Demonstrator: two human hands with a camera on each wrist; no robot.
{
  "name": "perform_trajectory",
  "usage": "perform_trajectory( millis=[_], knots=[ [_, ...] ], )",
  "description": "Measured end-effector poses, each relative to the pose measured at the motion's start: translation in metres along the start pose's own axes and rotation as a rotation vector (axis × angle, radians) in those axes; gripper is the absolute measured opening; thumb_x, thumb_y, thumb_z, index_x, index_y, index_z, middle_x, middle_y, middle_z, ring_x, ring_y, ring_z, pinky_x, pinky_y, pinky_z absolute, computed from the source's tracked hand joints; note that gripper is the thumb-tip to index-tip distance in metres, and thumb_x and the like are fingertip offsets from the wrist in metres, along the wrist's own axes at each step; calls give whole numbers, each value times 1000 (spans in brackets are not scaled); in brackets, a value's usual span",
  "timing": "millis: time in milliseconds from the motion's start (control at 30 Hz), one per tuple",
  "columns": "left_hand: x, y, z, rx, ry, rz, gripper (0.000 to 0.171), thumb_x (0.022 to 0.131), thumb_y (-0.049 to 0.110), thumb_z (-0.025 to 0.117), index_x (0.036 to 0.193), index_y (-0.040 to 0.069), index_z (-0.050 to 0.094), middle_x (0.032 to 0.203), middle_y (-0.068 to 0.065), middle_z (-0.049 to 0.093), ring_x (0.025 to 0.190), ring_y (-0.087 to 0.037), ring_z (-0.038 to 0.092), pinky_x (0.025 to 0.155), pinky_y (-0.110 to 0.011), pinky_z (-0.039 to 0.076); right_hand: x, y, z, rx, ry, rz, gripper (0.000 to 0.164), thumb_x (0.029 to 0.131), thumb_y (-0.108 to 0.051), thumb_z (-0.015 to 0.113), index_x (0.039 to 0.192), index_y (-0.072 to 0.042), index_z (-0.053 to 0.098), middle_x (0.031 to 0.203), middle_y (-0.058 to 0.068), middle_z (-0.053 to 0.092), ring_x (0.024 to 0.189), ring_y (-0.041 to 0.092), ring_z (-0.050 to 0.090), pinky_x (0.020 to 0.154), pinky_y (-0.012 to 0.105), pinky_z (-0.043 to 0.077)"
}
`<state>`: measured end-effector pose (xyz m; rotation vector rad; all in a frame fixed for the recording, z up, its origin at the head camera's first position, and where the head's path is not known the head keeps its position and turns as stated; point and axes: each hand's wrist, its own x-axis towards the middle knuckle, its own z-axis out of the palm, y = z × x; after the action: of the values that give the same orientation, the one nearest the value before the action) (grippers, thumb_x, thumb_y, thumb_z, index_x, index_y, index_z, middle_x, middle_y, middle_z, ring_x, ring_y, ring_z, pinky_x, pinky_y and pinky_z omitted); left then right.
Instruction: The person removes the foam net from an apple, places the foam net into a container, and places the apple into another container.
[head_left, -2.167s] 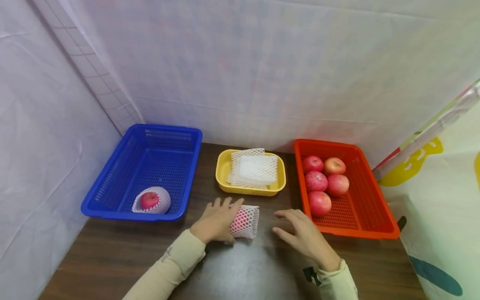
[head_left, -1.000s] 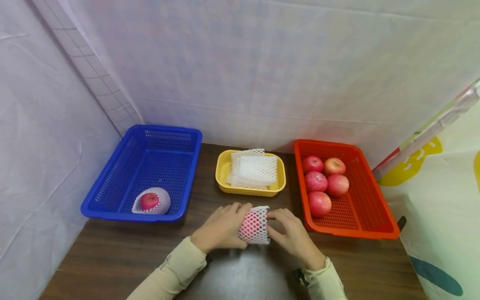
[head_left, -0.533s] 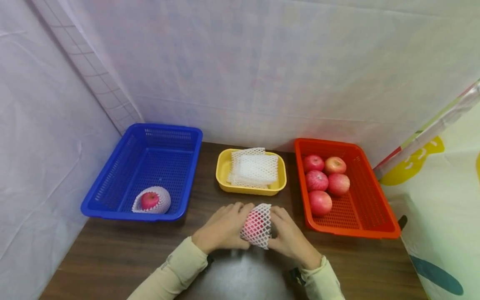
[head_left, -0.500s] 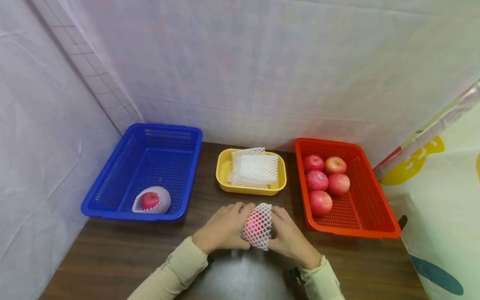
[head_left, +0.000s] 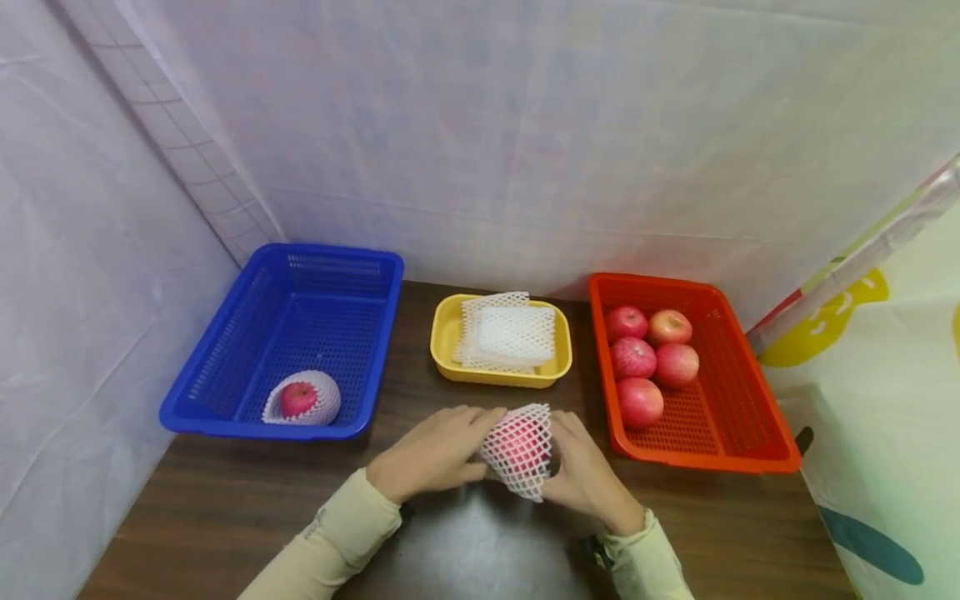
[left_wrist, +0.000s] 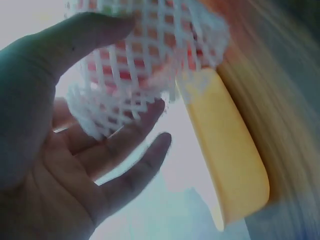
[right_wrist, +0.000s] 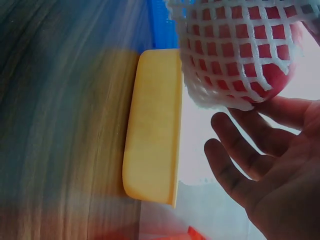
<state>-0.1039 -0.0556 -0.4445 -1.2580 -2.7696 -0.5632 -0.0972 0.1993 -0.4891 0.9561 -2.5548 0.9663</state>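
Observation:
A red apple (head_left: 519, 446) in a white foam net (head_left: 538, 479) is held between my two hands, just over the table. My left hand (head_left: 435, 454) holds it from the left; in the left wrist view the thumb (left_wrist: 95, 32) lies over the net and the fingers are behind it. My right hand (head_left: 588, 471) grips the right end, where the right wrist view shows bare red apple skin (right_wrist: 280, 80) at the net's edge, against the fingers. The right thumb is mostly hidden in that view.
A blue basket (head_left: 393, 333) on the left contains one netted apple (head_left: 298, 399). Behind the hands, a yellow tray (head_left: 442, 333) carries folded foam nets (head_left: 513, 333). The red basket (head_left: 750, 375) at right holds several bare apples (head_left: 640, 402). White cloth walls (head_left: 480, 150) enclose the table's back and sides.
My right hand came in from the right and took hold of the apple's right end. The netted apple shifted right and tilted, with the net's right end now slanting. My left hand stayed at its left side.

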Motion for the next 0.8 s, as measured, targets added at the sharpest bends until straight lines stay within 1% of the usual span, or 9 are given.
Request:
perform_trajectory(
  millis=[100,167,200,300,367,433,600,700,800],
  knots=[
    [-1,-6,-4,-1,31,31,31,87,22,75,114,11,65,96,0,68,86,-16,65,76,-34,55,-2,0,-3,18,3,32,74,59,-36,91,122,-8,64,113,1,64,105,20,56,87,39,50],
    [-2,-8,-6,-12,52,47,12,88,16,71,98,14,67,86,3,66,76,-13,64,68,-32,54,-3,0,-5,31,6,59,79,60,-34,92,127,-5,62,114,3,65,106,20,58,87,40,51],
    [-2,-9,-7,-19,59,54,6,88,13,70,92,14,66,82,5,65,72,-11,63,65,-31,53,-4,-1,-6,37,10,72,80,60,-32,92,129,-4,61,115,4,66,105,20,59,86,41,52],
    [-3,-12,-11,-28,64,49,11,85,7,69,83,16,63,75,8,62,65,-9,60,58,-29,50,-5,-1,-9,58,30,113,82,61,-27,92,133,-4,59,116,5,65,105,18,60,86,41,53],
    [-4,-13,-13,-25,64,27,13,83,7,70,81,17,62,73,9,61,62,-8,58,55,-30,49,-5,-1,-12,83,48,137,82,62,-23,92,134,-6,58,117,4,64,105,18,60,86,42,54],
    [-6,-16,-16,-6,71,0,14,80,7,71,80,17,61,73,9,61,61,-9,58,53,-32,48,-6,-2,-17,97,75,169,81,64,-24,93,135,-9,58,119,3,64,105,17,60,85,43,54],
    [-9,-24,-26,40,117,-58,12,79,9,72,84,16,63,75,6,64,60,-13,59,51,-35,47,-10,-4,-33,160,164,273,77,68,-25,94,136,-14,58,123,1,65,103,15,61,86,31,51],
    [-4,-32,-40,73,164,-114,11,79,10,73,83,15,63,73,4,63,58,-16,58,50,-38,47,-12,-5,-43,191,199,288,77,68,-19,94,136,-13,58,124,2,66,105,15,61,90,25,47],
    [4,-42,-58,123,208,-176,12,80,10,73,80,13,61,68,2,60,56,-21,57,50,-42,47,-14,-6,-48,178,200,278,79,67,-16,94,136,-12,57,125,4,65,106,14,61,90,26,47]
  ],
)
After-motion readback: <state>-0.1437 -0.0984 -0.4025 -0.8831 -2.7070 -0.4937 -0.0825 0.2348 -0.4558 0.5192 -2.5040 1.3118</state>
